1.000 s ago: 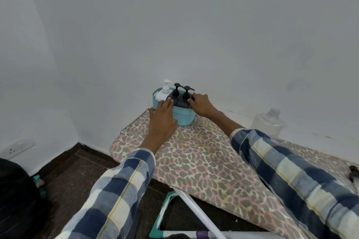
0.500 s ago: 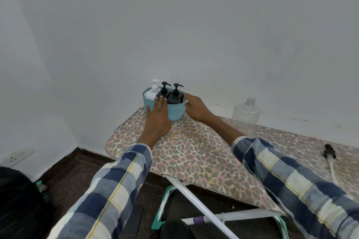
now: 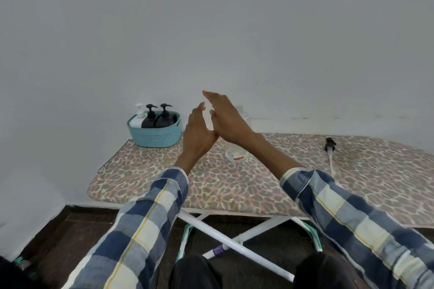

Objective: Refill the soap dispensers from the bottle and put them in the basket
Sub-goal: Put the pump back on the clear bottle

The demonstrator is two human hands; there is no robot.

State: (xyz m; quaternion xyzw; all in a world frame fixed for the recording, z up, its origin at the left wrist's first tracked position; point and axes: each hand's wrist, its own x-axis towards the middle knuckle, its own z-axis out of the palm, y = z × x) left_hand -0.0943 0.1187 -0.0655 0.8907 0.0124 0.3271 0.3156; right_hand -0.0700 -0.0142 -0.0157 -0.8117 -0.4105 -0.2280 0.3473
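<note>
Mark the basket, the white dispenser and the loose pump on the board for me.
basket (image 3: 153,137): head view, front woven wall.
white dispenser (image 3: 137,122): head view, visible body.
loose pump (image 3: 329,144): head view, black head.

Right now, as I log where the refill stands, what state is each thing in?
Teal woven basket: upright, holding three dispensers.
White pump dispenser: upright, pump on.
Two black pump dispensers: upright, pumps on.
Clear plastic bottle: mostly hidden behind hands.
Loose black pump: lying on board.
Left hand: open.
Right hand: open.

Leopard-print ironing board (image 3: 270,185) carries basket (image 3: 153,136), loose pump (image 3: 330,145).
</note>
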